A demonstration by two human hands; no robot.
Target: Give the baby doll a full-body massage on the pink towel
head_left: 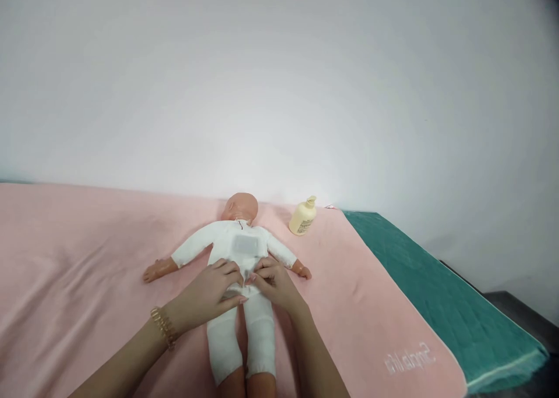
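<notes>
A baby doll lies face down, its arms spread, its body and most of its limbs wrapped in white cloth. My left hand rests on the doll's lower back at the left, fingers bent and the thumb apart from them. Close beside it, my right hand touches the lower back at the right, its fingers curled and the thumb against the index finger. What may be between those fingertips is hidden. Just above my hands, a grey rectangular panel shows on the doll's back.
A pale yellow pump bottle stands to the right of the doll's head. Beneath everything is a pink blanket with lettering at its right corner. A green mattress shows past the blanket's right edge. The white wall rises behind.
</notes>
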